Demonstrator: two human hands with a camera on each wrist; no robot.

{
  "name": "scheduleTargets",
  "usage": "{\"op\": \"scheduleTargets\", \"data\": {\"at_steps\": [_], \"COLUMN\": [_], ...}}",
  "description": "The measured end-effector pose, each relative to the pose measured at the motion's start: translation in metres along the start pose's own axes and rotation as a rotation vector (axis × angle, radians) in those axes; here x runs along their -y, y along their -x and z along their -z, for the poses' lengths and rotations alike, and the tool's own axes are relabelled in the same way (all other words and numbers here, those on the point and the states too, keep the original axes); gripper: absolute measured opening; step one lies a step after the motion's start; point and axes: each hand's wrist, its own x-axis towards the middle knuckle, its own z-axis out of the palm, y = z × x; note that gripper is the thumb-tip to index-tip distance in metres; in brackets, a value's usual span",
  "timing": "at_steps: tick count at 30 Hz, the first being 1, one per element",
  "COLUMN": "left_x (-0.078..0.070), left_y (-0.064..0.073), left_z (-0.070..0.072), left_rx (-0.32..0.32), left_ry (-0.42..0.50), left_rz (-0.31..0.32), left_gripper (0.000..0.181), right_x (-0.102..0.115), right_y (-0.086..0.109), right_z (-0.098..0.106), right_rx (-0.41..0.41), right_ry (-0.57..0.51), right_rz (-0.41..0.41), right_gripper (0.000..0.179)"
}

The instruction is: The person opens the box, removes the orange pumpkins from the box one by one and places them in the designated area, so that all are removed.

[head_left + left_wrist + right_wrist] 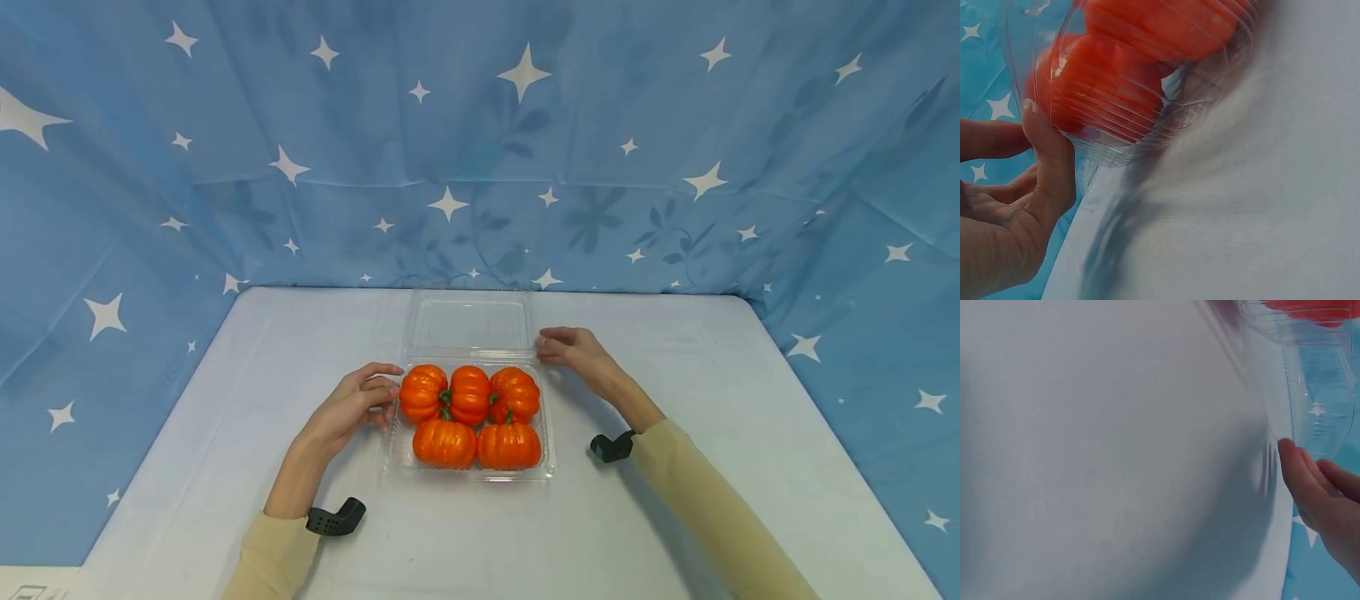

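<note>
Several small orange pumpkins (pixel 445 443) with green stems sit in a clear plastic clamshell box (pixel 489 477), three in the back row and two in front. Its transparent lid (pixel 472 325) is folded back, away from me. At the box's left side is my left hand (pixel 348 408), fingers slightly bent, with the thumb (pixel 1049 150) right at the rim in the left wrist view. My right hand (pixel 581 354) reaches the right side near the hinge, its fingertips (pixel 1286 450) beside the lid's edge and nothing held in them.
A white cloth covers the table (pixel 480 542) beneath the box. Behind it and along both sides hangs a blue curtain (pixel 480 125) with white stars. Each wrist wears a black camera mount, one on the left (pixel 336 518) and one on the right (pixel 612 447).
</note>
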Motion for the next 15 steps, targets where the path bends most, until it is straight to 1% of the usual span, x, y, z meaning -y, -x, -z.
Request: {"op": "scheduleTargets", "data": {"at_steps": [2,5,7,10,15], "left_x": [0.001,0.001,0.002,0.002,0.0], "left_y": [0.0,-0.001,-0.001,-0.001,0.0], "left_z": [0.0,0.001,0.001,0.002,0.001], "left_rx": [0.004,0.01,0.013,0.013,0.015], "left_ry": [0.001,0.004,0.002,-0.004,-0.017], "left_rz": [0.0,0.001,0.001,0.004,-0.002], "left_gripper": [0.043,0.045,0.046,0.045,0.045], "right_x": [0.002,0.006,0.009,0.012,0.018], "right_y": [0.005,0.014,0.02,0.027,0.039], "right_z": [-0.001,-0.002,-0.004,-0.005,-0.005], "right_rx": [-0.029,-0.079,-0.103,-0.109,-0.109], "right_ry": [0.111,0.313,0.411,0.474,0.526], "right_rz": [0.028,0.066,0.094,0.136,0.203], "right_gripper": [0.058,0.057,0.057,0.056,0.054]}}
